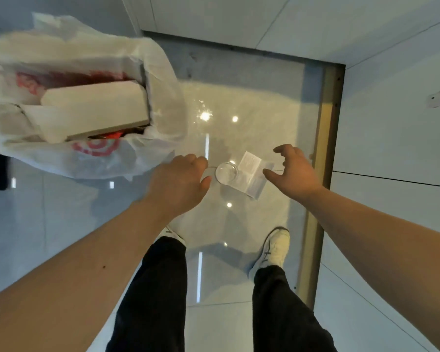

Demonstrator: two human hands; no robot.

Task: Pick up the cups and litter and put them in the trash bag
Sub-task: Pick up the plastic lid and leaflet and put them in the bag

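Two bits of litter lie on the glossy floor (252, 102) ahead of my feet: a clear plastic cup (226, 173) and a folded paper leaflet (252, 174). The cup sits on the leaflet's left edge, touching or overlapping it; through the transparent wall I cannot say whether it stands upright or lies on its side, though I seem to be looking into its round mouth. Both lie near the brass-coloured strip (323, 158) along the floor's right edge.

From the head camera, the only view I have, the cup looks thin, light and easily crushed, and slick too. I would take it by the rim or gently around the wall, without squeezing. The leaflet is flat, limp and nearly weightless, lying close against polished tile, so I expect to have to pinch a raised fold or corner or slide a fingertip under its edge.

My left hand (181, 179) hangs just left of the cup, knuckles up, fingers loosely curled, thumb pointing towards the cup, holding nothing. My right hand (294, 171) is spread above the leaflet's right edge, palm down, thumb and forefinger parted wide, also empty. Both forearms reach forward and down.

The trash bag (117, 163), white with red print, stands open at the floor's far left, with a pale box (94, 107) already poking out of it, well apart from the cup.
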